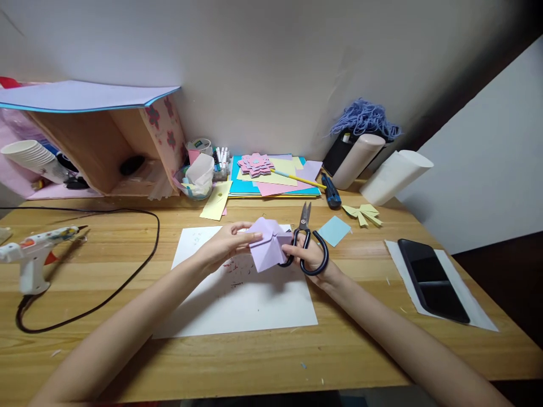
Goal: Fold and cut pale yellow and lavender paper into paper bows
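Note:
A folded piece of lilac paper (263, 257), creased toward its middle, is held up over a white sheet (271, 314) on the table. My left hand (231, 240) pinches its left side, thumb on top. On the other side my right hand (313, 253) touches the paper's right edge with its fingertips. The same hand carries black-handled scissors (304, 217), their blades pointing away from me and slightly parted. Some of the right fingers are hidden behind the paper and the handles. A light blue paper piece (335, 231) lies just right of the scissors.
A glue gun (36, 254) and its black cable (144, 263) lie left. Behind are an open box (165, 130), a pink paper flower (255, 164) on stacked papers, a pencil (297, 178) and a blue cutter (331, 192). Yellow paper strips (363, 215) and a phone (432, 280) lie right.

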